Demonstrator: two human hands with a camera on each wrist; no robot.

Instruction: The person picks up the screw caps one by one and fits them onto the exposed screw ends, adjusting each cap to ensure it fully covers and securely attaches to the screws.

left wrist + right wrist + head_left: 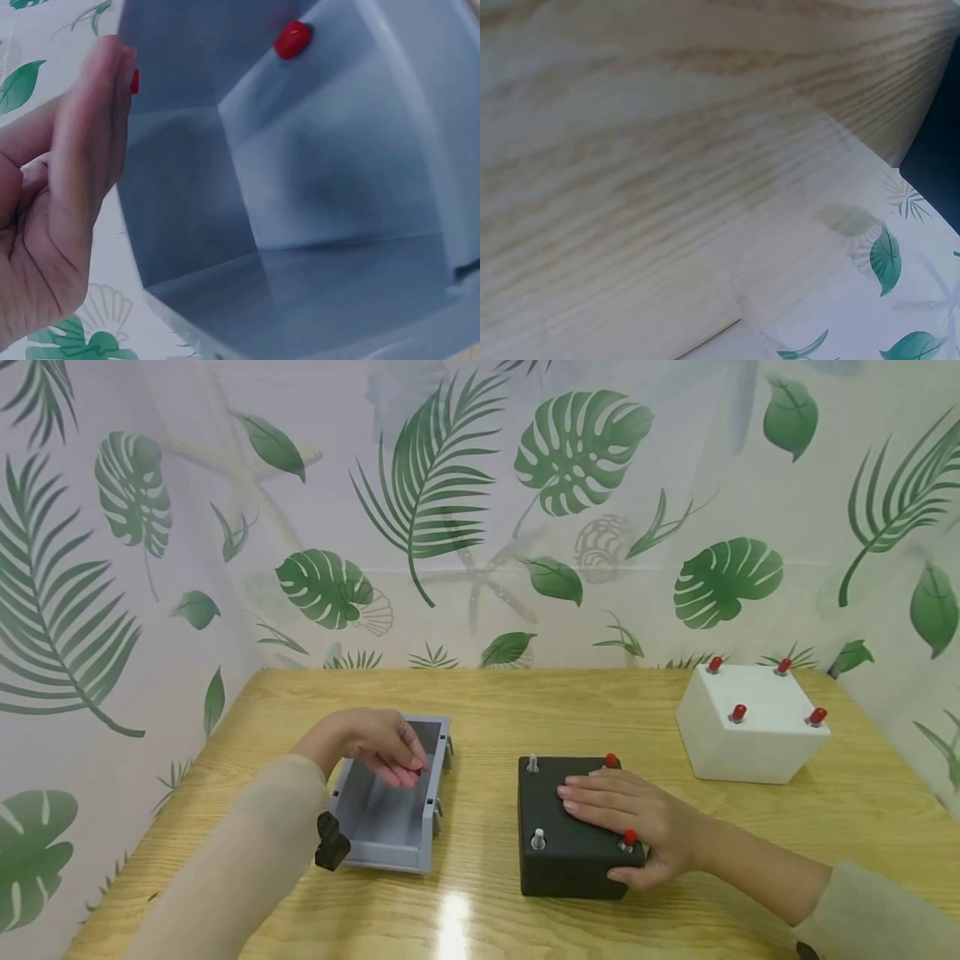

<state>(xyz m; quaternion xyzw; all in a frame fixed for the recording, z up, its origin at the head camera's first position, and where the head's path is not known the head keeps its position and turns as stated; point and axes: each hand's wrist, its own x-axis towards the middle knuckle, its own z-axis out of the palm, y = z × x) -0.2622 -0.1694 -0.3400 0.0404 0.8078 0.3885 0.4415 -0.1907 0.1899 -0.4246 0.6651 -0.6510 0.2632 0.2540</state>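
Observation:
My left hand [382, 745] is over a grey plastic bin [390, 856] and pinches a small red cap [135, 81], mostly hidden by the fingertips. Inside the bin lies another red cap [292, 40], seen in the left wrist view. My right hand [637, 814] rests on a black box [558, 802], its fingers extended across the top and its thumb against the near side. Two bare metal posts [537, 839] stand along the box's left side. On its right side are two posts with red caps [629, 837]. The right wrist view does not show the hand.
A white box [750, 727] with red-capped posts stands at the back right of the wooden table [480, 710]. Hooks [439, 810] project from the bin's right side. A leaf-patterned cloth [465, 527] hangs behind the table.

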